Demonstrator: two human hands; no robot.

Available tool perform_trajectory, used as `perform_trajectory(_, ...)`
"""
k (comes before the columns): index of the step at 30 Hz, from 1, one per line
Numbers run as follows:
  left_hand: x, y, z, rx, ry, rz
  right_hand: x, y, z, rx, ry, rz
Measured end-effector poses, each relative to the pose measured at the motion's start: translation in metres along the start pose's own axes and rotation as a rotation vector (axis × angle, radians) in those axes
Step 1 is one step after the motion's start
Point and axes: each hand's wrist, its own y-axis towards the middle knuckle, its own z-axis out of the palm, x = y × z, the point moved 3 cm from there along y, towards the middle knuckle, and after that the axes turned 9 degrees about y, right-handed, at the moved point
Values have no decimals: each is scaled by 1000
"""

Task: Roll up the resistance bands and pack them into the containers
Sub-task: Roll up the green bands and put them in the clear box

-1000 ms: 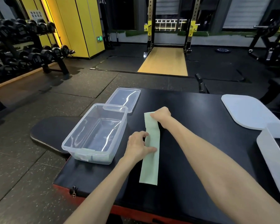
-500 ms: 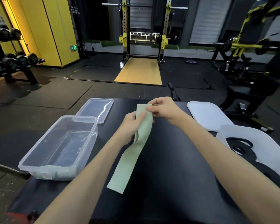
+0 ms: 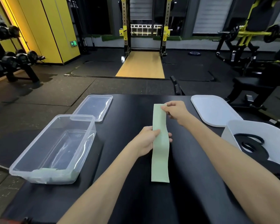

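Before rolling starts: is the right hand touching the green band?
Touching. Head view: the right hand pinches the green band at its far end.

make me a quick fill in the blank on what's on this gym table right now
1. The right hand pinches the far end of the ____ band.
2. The left hand grips the band near its ____.
3. The clear container stands to the ____ of the band.
4. The bands in the white container are ____.

Missing words: green; middle; left; black
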Motion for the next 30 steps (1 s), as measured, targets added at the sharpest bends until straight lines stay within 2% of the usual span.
perform_trajectory(1,5,5,1,-28,112,-21,-3,3,-1,-19,-14,0)
perform_trajectory(5,23,18,-8,-222,874,29,-16,14,-6,-50,-82,13)
perform_trajectory(7,27,19,-12,-289,1076,89,-21,19,-6,-59,-104,15)
perform_trajectory(11,28,7,-18,-328,1059,125,-34,28,1,-61,-140,29)
perform_trajectory(13,27,-1,-18,-336,1134,199,-45,31,3,-74,-151,47)
perform_trajectory(16,31,-15,-22,-264,1184,290,-53,23,3,-83,-182,44)
perform_trajectory(19,37,-33,-26,-45,1077,315,-50,0,-2,-77,-262,-51)
perform_trajectory(21,40,-42,-26,35,1112,349,-53,-19,-6,-44,-311,-102)
perform_trajectory(26,46,-61,-25,-4,1091,422,-61,-85,-9,84,-476,-271)
perform_trajectory(30,54,-77,-26,-3,1056,467,-63,-160,-11,207,-498,-435)
